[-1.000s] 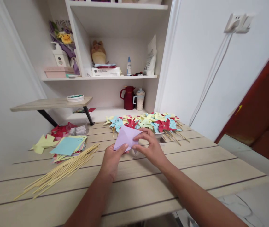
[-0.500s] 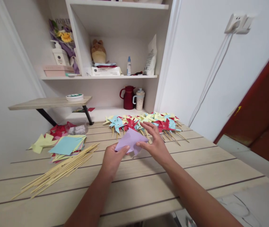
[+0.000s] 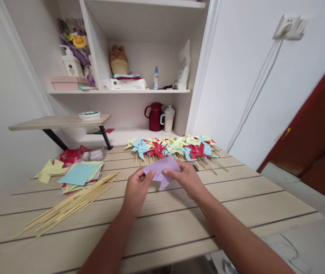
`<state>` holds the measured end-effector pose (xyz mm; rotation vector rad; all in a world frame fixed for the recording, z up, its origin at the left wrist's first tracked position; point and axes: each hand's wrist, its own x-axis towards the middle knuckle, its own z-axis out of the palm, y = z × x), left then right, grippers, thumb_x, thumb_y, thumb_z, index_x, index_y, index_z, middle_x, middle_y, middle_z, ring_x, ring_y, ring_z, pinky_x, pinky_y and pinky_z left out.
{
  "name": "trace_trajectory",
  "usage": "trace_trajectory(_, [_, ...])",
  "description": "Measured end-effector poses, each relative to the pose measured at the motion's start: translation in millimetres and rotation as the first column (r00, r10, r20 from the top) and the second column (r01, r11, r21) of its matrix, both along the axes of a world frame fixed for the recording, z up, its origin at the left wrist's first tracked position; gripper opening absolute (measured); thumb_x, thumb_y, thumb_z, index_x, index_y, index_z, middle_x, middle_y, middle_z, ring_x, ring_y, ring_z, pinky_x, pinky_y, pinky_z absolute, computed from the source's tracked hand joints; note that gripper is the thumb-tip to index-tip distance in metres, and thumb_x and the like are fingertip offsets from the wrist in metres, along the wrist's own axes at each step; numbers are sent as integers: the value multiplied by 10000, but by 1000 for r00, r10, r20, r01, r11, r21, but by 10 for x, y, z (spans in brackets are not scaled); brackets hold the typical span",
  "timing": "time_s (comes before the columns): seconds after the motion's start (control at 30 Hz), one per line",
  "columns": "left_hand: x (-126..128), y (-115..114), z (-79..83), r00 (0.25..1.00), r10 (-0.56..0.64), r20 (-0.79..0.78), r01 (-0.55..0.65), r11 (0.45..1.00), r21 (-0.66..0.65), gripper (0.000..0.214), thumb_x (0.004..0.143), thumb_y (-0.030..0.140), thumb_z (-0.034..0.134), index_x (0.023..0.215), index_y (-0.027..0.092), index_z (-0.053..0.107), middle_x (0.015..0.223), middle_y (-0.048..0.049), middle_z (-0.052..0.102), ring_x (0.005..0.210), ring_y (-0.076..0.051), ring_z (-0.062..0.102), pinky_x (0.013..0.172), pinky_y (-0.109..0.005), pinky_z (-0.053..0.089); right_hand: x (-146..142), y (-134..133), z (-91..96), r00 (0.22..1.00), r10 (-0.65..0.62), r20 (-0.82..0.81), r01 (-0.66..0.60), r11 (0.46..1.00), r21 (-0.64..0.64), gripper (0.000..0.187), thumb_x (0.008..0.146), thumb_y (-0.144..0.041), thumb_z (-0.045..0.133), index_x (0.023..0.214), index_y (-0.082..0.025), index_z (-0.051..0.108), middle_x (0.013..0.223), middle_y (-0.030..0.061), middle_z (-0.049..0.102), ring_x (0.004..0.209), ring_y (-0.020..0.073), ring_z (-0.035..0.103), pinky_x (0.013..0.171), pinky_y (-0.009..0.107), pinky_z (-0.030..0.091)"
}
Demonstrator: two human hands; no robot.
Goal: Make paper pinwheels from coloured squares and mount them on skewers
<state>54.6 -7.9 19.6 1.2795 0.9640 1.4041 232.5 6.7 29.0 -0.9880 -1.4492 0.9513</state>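
Note:
A purple paper pinwheel piece (image 3: 162, 167), partly folded with cut flaps, is held above the table between both hands. My left hand (image 3: 136, 190) pinches its left edge, thumb on top. My right hand (image 3: 186, 176) grips the right side, its thumb pressing near the middle and the other fingers behind the paper. Just beyond lie finished paper pinwheels (image 3: 198, 150) in red, blue and yellow on thin sticks. To the left rest a fan of bamboo sticks (image 3: 76, 201) and a stack of coloured paper squares (image 3: 78, 174).
A yellow folded paper piece (image 3: 49, 170) lies by a clear plastic container (image 3: 93, 155) at the left. A small raised wooden shelf (image 3: 59, 122) stands behind them. At the back are a dark red jug (image 3: 155, 117) and a speckled cup (image 3: 168, 118).
My right fingers have come down from above the paper and now close on its right side. The purple paper has turned, with a flap pointing down. My left hand keeps its pinch.

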Motion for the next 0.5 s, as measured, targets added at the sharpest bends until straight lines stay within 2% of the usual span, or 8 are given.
trace_trajectory(0.1, [-21,20,-24,983,-34,181,22,997,70,588,785,527,712,1286,236,612,1205,-99,667,1061,-238,642,932,-356,475,-36,25,-18,957,-60,-284,1,979,-202,340,621,-377,858,852,-145,767,789,60,745,680,186,618,668,309,465])
trace_trajectory(0.2, [-25,29,-44,982,-42,187,34,998,46,673,739,489,776,1338,256,577,1237,-101,645,1120,-239,618,963,-349,460,-68,39,-19,881,-78,-466,-52,964,-259,377,574,-343,887,864,-133,770,838,73,764,706,182,636,695,302,481])
trace_trajectory(0.33, [10,8,-25,985,-97,141,110,990,-86,533,665,352,853,1142,173,699,1003,-86,727,926,-199,659,859,-306,486,-119,29,-33,848,-17,-529,-150,951,-272,425,551,-333,904,895,-118,774,852,93,775,704,186,658,702,308,503])
trace_trajectory(0.5, [21,-11,18,993,-89,75,95,992,-83,293,687,341,824,886,137,755,739,-28,700,686,-128,591,694,-242,465,-169,-1,-65,861,59,-506,-215,942,-256,423,578,-354,897,894,-103,771,823,104,773,676,194,674,688,324,519])
